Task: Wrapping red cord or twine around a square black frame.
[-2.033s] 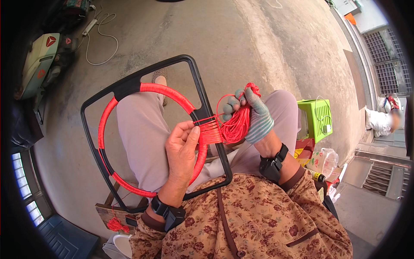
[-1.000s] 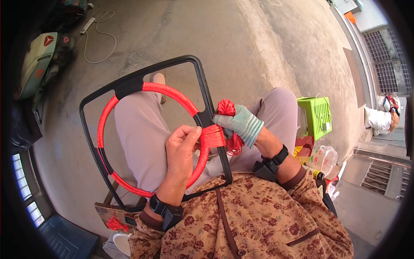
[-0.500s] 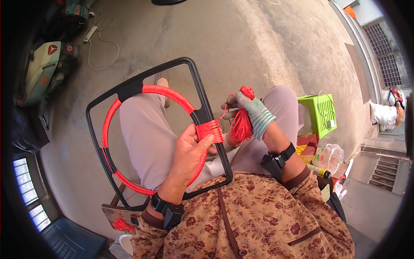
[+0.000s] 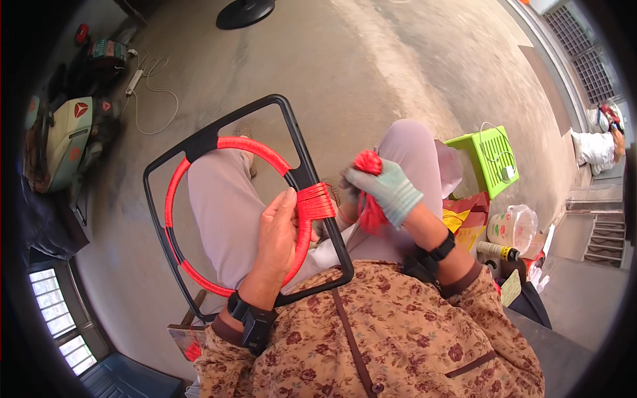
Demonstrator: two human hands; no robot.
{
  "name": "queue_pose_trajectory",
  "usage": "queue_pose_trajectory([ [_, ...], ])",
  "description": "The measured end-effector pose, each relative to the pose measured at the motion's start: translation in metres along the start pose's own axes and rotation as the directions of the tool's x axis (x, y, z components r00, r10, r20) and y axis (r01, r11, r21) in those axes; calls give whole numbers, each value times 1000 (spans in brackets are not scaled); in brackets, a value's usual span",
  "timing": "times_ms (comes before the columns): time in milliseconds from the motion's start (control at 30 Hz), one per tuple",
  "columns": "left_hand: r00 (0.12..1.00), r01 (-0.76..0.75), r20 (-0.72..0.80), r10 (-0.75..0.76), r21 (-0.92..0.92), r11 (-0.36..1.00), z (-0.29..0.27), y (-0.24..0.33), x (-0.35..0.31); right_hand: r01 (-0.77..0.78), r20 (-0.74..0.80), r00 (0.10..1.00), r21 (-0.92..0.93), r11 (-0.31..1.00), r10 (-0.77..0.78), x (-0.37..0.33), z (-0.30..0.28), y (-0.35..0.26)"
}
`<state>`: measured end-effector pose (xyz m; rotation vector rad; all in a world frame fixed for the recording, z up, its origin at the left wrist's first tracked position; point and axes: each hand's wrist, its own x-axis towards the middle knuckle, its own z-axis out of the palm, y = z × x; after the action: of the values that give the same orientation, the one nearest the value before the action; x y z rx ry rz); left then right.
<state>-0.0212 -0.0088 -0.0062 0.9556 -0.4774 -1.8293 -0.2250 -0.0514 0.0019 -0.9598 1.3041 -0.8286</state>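
Observation:
Across my lap lies a black rectangular frame with a round ring inside it, mostly wrapped in red cord. My left hand grips the ring's right side, thumb up, just beside a band of red cord windings. That band spans from the ring to the frame's right bar. My right hand, in a pale green and white glove, is closed around a bundle of red cord, right of the frame. Loops of the bundle hang below the fist, blurred. The fingertips are partly hidden.
A bright green plastic basket stands right of my knee, near a clear plastic container and a roll. Far left are a pale scooter and a power strip with cable. A black round base stands ahead.
My left hand has shifted slightly down along the ring, its thumb now beside the windings rather than over them. My right hand with the cord bundle has moved a little left and is blurred.

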Motion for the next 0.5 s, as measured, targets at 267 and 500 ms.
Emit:
queue_pose_trajectory([
  [267,998,50,-29,-50,24,998,1,-3,5,-99,228,963,-194,976,143,21,10,-12],
  [500,997,43,-71,-32,150,988,-13,-11,-7,-119,273,946,-215,969,176,-1,21,-5],
])
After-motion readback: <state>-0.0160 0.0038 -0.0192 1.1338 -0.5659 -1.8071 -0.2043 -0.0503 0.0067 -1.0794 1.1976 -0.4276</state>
